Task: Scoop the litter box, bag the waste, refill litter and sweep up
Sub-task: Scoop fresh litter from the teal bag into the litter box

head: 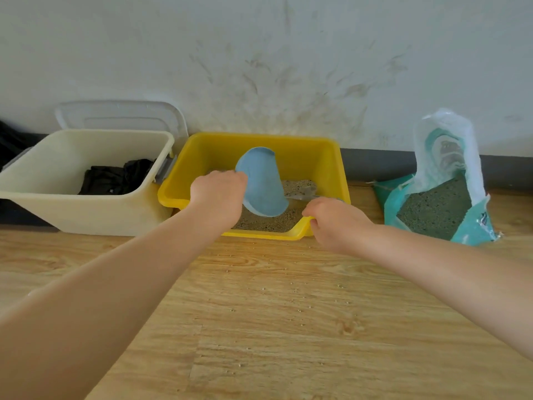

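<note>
Head view: yellow litter box (331,168) sits at frame centre against the wall. Left hand (217,194) has its fingers curled round a tilted blue scoop (261,183) over the litter. Right hand (336,223) grips the box's near rim, fingers clamped. Open litter bag (441,197) stands right.

Left hand (217,193) hides the blue scoop's (261,183) handle and the litter (268,222) under it. Right hand (336,223) blurred, fingers curled on something thin and grey (302,196), identity unclear. Dark object (8,140) at 9 o'clock cut by the frame edge. Black item (115,177) in cream bin (43,180) unidentifiable. Both forearms cropped.
</note>
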